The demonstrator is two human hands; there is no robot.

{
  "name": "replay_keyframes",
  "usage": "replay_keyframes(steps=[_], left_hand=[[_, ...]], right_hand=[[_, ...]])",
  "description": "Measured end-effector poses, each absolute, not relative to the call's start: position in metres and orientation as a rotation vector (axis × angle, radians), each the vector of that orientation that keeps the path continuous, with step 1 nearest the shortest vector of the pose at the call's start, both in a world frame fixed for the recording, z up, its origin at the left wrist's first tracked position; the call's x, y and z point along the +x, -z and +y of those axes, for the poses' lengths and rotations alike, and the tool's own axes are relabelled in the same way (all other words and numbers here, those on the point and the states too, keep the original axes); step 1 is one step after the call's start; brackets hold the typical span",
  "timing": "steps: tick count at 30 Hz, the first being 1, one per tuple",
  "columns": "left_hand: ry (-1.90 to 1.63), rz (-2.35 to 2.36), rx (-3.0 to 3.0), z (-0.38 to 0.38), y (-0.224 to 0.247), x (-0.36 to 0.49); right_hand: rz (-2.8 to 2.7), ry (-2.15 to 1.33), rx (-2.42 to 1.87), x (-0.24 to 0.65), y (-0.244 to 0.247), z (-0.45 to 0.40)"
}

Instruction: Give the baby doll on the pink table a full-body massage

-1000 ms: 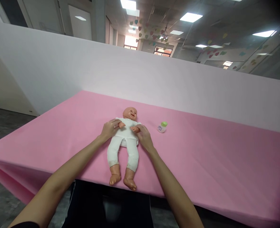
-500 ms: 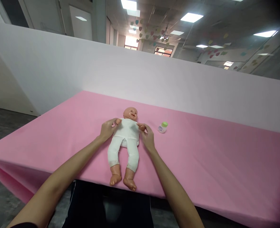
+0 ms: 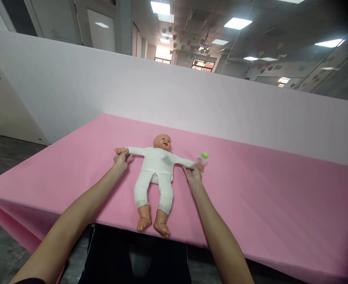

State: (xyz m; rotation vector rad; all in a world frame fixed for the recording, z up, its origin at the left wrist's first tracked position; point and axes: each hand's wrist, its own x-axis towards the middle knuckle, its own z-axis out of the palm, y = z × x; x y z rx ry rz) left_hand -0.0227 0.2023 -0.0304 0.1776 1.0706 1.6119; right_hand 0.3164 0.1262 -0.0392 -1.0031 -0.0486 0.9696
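At left, the person's left hand (image 3: pixel 120 158) is at the wrist of the doll's left-side arm (image 3: pixel 136 151), thumb over the white cuff and fingers beneath; the grip appears closed on it. The doll's hand on that side extends beyond the grip, palm direction not determinable.

At centre, the doll (image 3: pixel 158 159) lies face up on the pink cloth (image 3: pixel 259 197), head to the far side, feet close to the near edge. Legs are slightly parted. Both arms are stretched outward, roughly level with the chest.

To the right, the person's right hand (image 3: pixel 195 175) is in contact with the near side of the doll's right-side arm (image 3: pixel 184 161), by the wrist. Some fingers are spread along the sleeve; whether they are clamped on it cannot be told.

Farthest right of the items, a green-lidded jar (image 3: pixel 203 158) stands just beyond the doll's right-side hand. Contact between the two cannot be confirmed.

Step in hand, as judged: extending the doll's arms sideways, at or near full spread. Any next move calls for even, gentle handling at both wrists and, on the right, care not to knock the jar.
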Motion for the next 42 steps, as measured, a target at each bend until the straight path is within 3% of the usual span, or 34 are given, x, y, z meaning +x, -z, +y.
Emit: replay_keyframes(steps=[10,16,19,22,26,32,37,42], left_hand=[[-1.723,1.216,1.476,0.191,0.0,0.02],[-1.227,1.447,2.329,0.167,0.006,0.043],[-1.018,1.456,2.537,0.163,0.011,0.046],[-0.909,1.446,2.617,0.163,0.01,0.047],[-1.094,1.45,2.373,0.165,0.006,0.042],[-1.658,1.199,1.3,0.181,0.01,0.009],[-1.617,1.148,0.522,0.2,0.026,-0.018],[-1.597,1.142,0.417,0.205,0.032,-0.024]], right_hand=[[-1.067,-0.448,-1.137,0.273,0.002,0.125],[-1.952,0.039,-1.271,0.247,0.015,0.107],[-2.169,0.269,-1.29,0.243,0.023,0.103],[-2.239,0.288,-1.305,0.242,0.023,0.101],[-1.994,-0.052,-1.283,0.25,0.017,0.1],[-0.953,-0.59,-1.082,0.285,0.018,0.111],[-0.337,-0.861,-1.041,0.311,0.034,0.117],[-0.142,-0.954,-1.028,0.309,0.04,0.116]])
